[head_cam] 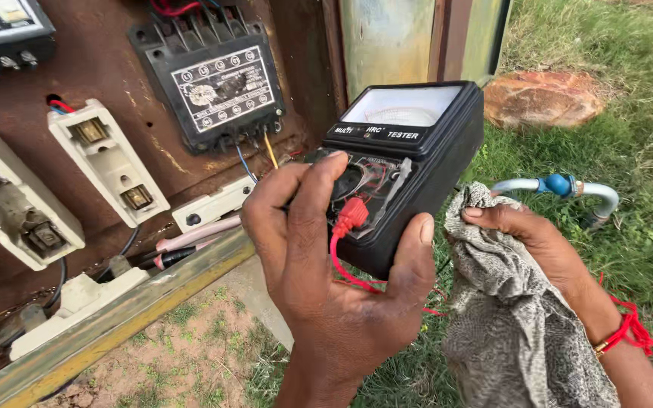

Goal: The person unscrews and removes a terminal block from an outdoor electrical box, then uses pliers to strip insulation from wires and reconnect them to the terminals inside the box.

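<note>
Black meter [417, 143] within left fingers [319, 196]

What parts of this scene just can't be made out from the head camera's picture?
- Dial and lower face of the black box-shaped analogue meter: covered by the left hand.
- Far end of the red wire: runs behind that hand.
- Right hand: fingertips buried in the grey speckled cloth.
- White ceramic fuse holders on the rusty brown panel: some cut off by the left edge.
- Meter needle: too faint.
</note>
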